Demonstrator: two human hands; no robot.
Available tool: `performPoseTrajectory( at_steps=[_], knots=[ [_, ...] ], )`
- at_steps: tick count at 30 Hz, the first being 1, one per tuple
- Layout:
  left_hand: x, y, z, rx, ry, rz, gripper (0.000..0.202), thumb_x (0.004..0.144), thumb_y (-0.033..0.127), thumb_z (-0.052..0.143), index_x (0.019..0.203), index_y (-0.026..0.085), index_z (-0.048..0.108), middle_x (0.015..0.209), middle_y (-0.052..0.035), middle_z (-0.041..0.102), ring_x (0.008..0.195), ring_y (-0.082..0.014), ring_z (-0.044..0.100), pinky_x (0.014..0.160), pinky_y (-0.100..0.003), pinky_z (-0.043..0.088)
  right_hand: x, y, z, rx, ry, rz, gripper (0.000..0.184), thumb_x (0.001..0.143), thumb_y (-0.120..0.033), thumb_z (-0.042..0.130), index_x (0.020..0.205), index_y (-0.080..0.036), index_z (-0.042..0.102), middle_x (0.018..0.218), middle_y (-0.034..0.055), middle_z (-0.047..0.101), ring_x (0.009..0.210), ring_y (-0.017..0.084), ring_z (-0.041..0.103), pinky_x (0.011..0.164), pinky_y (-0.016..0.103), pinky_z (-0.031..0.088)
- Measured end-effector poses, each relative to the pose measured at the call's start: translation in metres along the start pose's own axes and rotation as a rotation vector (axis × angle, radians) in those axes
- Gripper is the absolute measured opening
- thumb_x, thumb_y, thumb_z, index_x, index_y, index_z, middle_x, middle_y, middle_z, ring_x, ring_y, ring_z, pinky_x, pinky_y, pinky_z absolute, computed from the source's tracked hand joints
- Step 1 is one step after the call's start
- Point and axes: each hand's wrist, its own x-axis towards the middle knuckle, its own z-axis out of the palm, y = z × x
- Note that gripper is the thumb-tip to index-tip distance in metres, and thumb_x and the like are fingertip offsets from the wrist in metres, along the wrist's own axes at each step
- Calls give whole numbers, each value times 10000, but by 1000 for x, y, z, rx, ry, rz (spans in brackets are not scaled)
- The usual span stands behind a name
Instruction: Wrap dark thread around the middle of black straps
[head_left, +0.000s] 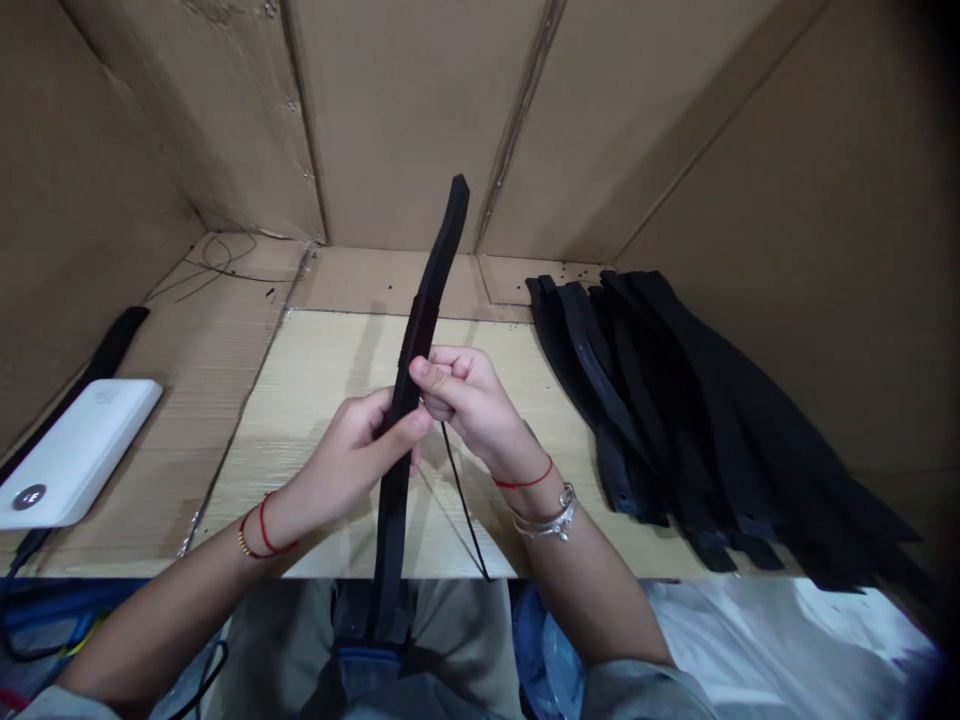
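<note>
A long, slightly curved black strip (444, 250) stands tilted in front of me, its lower end reaching down over the table's front edge toward my lap. My left hand (367, 435) is closed around its lower middle, thumb across the front. Just above, my right hand (461, 390) is closed in a pinch against the strip's right edge. A band of ridged dark winding (420, 322) covers the strip above my fingers. A thin black cord (463, 500) runs from beneath my right hand down to the table edge; the fingers partly hide its upper end.
A pile of black strips (675, 400) lies at the right. On the left are a white power bank (82, 450) with a cable, another black piece (112, 345) and loose thin threads (217, 262). Cardboard walls (420, 120) enclose the back and sides of the pale tabletop (300, 370).
</note>
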Motion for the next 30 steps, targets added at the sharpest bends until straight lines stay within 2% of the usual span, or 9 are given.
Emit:
performPoseTrajectory(
  at_steps=[4, 8, 12, 17, 20, 22, 24, 27, 30],
  knots=[
    [0, -4, 4, 41, 79, -29, 372, 970, 500, 467, 859, 161, 574, 576, -1, 617, 504, -126, 555, 494, -229, 425, 0, -1, 1, -28, -28, 18, 350, 821, -395, 735, 656, -139, 563, 436, -77, 469, 360, 19, 292, 374, 194, 160],
    [-2, -3, 6, -85, 87, -21, 360, 974, 490, 460, 868, 163, 566, 577, 1, 623, 501, -124, 563, 490, -224, 442, 1, -2, 0, -39, -72, -7, 367, 856, -405, 691, 646, -145, 539, 453, -62, 503, 362, 16, 260, 374, 197, 133],
    [-3, -1, 9, -250, 101, -79, 351, 957, 494, 490, 871, 160, 560, 556, 8, 615, 485, -118, 562, 462, -205, 446, 1, -2, 0, -41, -103, -33, 330, 879, -384, 666, 686, -136, 566, 476, -63, 509, 378, 18, 263, 388, 199, 153],
    [-2, 0, 11, -395, 129, -120, 347, 939, 497, 525, 834, 166, 541, 524, 23, 598, 457, -112, 569, 430, -184, 450, 1, 1, 3, -53, -74, -29, 320, 876, -374, 665, 686, -137, 563, 515, -47, 543, 387, 18, 255, 387, 203, 137],
    [-1, 0, 7, -460, 44, -99, 330, 949, 471, 525, 828, 165, 548, 514, 25, 592, 454, -113, 575, 440, -186, 462, 2, 0, 1, -42, -63, -69, 323, 869, -364, 679, 669, -140, 560, 485, -74, 460, 394, 20, 227, 392, 207, 126],
    [-1, 0, 4, -526, -42, -74, 324, 959, 451, 513, 821, 161, 559, 502, 26, 582, 439, -115, 575, 437, -190, 464, 1, -2, 0, -30, -69, -94, 332, 850, -362, 705, 652, -145, 550, 470, -101, 357, 401, 22, 206, 397, 208, 119],
    [-1, -1, 0, -618, -151, -43, 336, 967, 444, 499, 814, 156, 575, 488, 25, 567, 420, -118, 572, 424, -189, 457, -2, -3, 1, -6, -80, -109, 320, 828, -369, 729, 669, -144, 567, 473, -109, 316, 407, 24, 195, 400, 205, 119],
    [-2, -5, -2, -760, -328, -6, 356, 982, 441, 470, 822, 151, 600, 487, 17, 559, 429, -127, 592, 437, -193, 470, -7, -1, 5, 54, -133, -79, 283, 848, -412, 700, 827, -135, 645, 474, -85, 446, 392, 29, 229, 397, 195, 150],
    [-2, -12, 1, -888, -541, 1, 375, 991, 472, 429, 878, 168, 617, 511, 8, 567, 456, -147, 621, 465, -217, 489, -13, 3, 7, 94, -231, -16, 370, 889, -480, 629, 1056, -151, 663, 544, -23, 624, 389, 59, 398, 409, 190, 253]
  ],
)
